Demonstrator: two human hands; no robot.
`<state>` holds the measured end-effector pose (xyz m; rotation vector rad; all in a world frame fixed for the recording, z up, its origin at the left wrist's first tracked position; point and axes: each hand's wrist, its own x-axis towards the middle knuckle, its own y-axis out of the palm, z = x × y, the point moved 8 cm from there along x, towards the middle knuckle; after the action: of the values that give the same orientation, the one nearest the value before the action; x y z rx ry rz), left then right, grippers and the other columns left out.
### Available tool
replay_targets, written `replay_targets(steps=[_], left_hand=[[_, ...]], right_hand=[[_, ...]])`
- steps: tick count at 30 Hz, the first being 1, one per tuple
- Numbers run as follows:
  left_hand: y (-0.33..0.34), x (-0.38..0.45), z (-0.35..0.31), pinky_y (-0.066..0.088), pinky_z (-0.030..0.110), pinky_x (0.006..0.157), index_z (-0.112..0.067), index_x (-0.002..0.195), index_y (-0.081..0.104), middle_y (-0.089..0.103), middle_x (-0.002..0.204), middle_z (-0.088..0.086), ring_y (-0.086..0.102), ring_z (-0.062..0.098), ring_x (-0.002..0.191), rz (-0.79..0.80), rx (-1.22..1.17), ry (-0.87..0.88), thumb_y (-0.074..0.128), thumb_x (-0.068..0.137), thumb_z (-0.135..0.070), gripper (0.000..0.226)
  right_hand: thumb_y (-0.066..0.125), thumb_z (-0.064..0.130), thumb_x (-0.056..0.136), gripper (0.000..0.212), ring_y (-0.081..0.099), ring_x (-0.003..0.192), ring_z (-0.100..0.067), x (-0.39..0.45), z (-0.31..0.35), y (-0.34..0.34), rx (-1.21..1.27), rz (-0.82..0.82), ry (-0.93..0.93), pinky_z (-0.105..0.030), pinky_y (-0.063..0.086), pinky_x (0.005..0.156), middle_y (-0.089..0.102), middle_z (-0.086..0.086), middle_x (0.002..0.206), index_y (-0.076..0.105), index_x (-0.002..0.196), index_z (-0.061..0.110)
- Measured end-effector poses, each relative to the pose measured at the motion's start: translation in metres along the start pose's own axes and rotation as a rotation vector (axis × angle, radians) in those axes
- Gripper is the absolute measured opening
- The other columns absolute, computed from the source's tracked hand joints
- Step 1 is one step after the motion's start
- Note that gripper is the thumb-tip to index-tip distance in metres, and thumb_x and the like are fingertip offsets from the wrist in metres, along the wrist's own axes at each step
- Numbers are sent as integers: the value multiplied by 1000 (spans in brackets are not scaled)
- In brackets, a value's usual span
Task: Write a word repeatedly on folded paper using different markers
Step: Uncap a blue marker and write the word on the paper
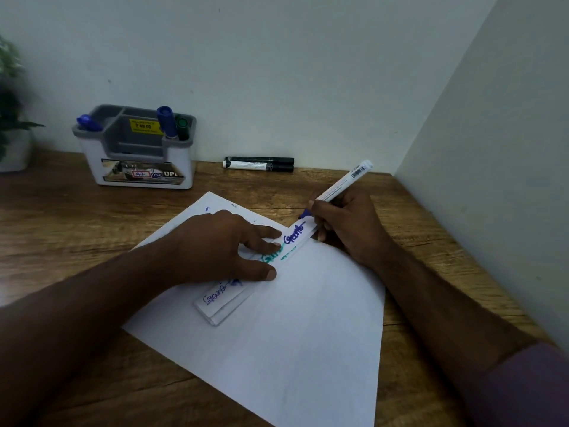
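A narrow folded paper strip (229, 298) lies diagonally on a large white sheet (308, 334). It bears a word written in blue near its lower end, in green at the middle and in blue at the upper end. My left hand (221, 248) presses flat on the strip's middle, fingers spread, hiding part of the writing. My right hand (348, 226) grips a white-barrelled blue marker (341, 183), whose tip touches the strip's upper end beside the newest blue word.
A grey and white desk organiser (135, 149) stands at the back left with two blue markers and a green one in it. Two black markers (258, 164) lie against the back wall. A potted plant (12, 118) is at far left. A wall closes the right side.
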<state>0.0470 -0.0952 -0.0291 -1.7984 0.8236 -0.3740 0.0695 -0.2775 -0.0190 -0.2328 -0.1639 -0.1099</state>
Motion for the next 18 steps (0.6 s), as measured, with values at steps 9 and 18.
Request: replay_targets(steps=[9, 18], left_hand=[[0, 1, 2, 42, 36, 100, -49, 123, 53, 36, 138, -36, 44, -2, 122, -26, -3, 18, 54, 73, -69, 54], [0, -1, 3, 42, 33, 97, -48, 122, 54, 38, 136, -38, 47, -3, 120, -55, -22, 31, 57, 73, -68, 53]], right_hand=[[69, 3, 85, 3, 65, 48, -10, 4, -3, 12, -44, 127, -59, -22, 52, 43, 69, 2, 57, 68, 83, 0], [65, 6, 87, 6, 47, 46, -10, 13, 28, -7, 434, -84, -92, -25, 47, 42, 56, -5, 59, 69, 82, 5]])
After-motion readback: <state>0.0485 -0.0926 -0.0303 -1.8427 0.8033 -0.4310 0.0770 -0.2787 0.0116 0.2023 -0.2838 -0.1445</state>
